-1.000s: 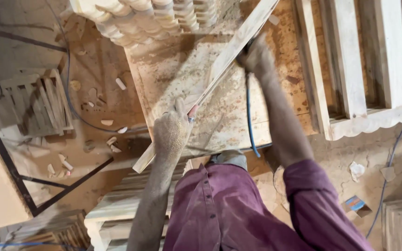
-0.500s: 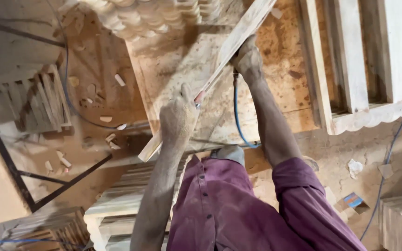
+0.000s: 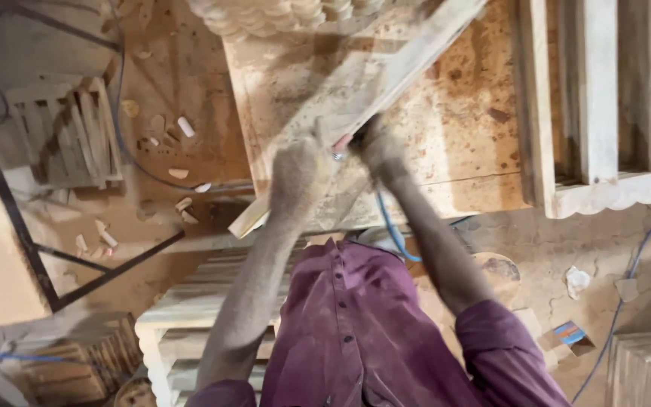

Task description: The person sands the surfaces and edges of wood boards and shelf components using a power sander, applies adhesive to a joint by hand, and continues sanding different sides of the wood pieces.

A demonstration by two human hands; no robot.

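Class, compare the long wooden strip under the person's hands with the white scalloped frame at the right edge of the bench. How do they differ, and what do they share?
The long wooden strip is a single narrow bare-wood piece; the white scalloped frame is built from several slats. The strip lies diagonally across the bench; the frame sits square to its edge. The left hand and right hand are at the strip; nothing touches the frame. Both are dusty wood.

My left hand (image 3: 299,169) and right hand (image 3: 378,147) meet on a plank (image 3: 408,64) running from seven to one o'clock across the board (image 3: 461,128). A frame (image 3: 604,98) lies at three o'clock, scraps (image 3: 175,128) at nine.
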